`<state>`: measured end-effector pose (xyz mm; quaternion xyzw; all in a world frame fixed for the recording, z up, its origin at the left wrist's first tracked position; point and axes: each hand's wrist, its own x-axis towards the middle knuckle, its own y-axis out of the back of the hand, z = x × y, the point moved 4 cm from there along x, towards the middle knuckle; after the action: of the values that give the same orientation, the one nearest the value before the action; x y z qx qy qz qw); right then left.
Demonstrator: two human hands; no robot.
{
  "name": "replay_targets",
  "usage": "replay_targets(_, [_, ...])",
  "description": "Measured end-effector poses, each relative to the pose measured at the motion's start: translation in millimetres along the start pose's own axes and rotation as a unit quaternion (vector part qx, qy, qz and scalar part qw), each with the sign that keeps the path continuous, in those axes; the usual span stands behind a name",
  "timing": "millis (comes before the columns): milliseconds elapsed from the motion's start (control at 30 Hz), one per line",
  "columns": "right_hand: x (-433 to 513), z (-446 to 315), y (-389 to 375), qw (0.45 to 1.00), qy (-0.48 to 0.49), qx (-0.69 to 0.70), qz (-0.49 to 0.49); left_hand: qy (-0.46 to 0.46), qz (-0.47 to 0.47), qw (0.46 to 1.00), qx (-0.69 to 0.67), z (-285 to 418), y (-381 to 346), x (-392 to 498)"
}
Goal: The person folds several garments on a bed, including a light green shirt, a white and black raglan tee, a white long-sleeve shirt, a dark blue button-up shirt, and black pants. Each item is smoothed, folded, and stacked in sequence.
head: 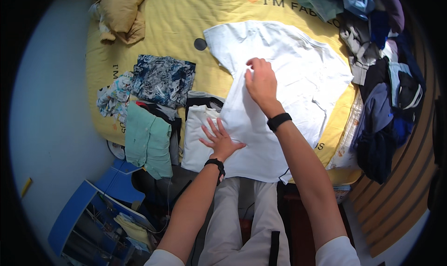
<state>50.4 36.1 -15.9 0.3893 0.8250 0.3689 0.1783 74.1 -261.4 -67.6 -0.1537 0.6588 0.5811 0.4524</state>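
A white T-shirt point(293, 67) lies spread out on a yellow bed sheet point(174, 25), its lower edge towards me. My left hand point(220, 140) rests with fingers spread at the shirt's left edge, beside a folded white garment point(195, 140). Over the upper middle of the shirt is my right hand point(261, 82), its fingers bent and apart; whether it touches the cloth I cannot tell. Neither hand grips anything. Left of them lie a folded blue-and-white patterned garment point(162, 79), a folded mint-green garment point(146, 140) and a crumpled multicoloured print cloth point(117, 95).
Piled clothes in dark and light colours point(377, 109) line the bed's right side. At the upper left is a tan pillow or bundled cloth point(120, 7). A dark round disc point(200, 44) lies near the sleeve. Blue shelving point(75, 213) stands at the lower left, wooden slats point(405, 182) at the right.
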Motion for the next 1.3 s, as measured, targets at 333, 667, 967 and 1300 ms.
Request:
replay_targets(333, [74.1, -50.1, -123.6, 0.987, -0.032, -0.156, -0.02, -0.053, 0.028, 0.997, -0.054, -10.9, -9.1, -1.2])
replay_targets(667, [3.5, 95.2, -63.7, 0.68, -0.529, 0.429, 0.269, -0.061, 0.035, 0.992, -0.1, -13.7, -10.1, -1.3])
replay_targets(967, [23.0, 109.9, -51.6, 0.755, -0.452, 0.467, 0.086, -0.066, 0.063, 0.991, -0.095, -13.9, -9.5, -3.0])
replay_targets(1300, [52.9, 129.5, -27.3, 0.759, -0.515, 0.384, 0.107, -0.061, 0.061, 0.993, -0.079, -11.5, -8.4, -2.3])
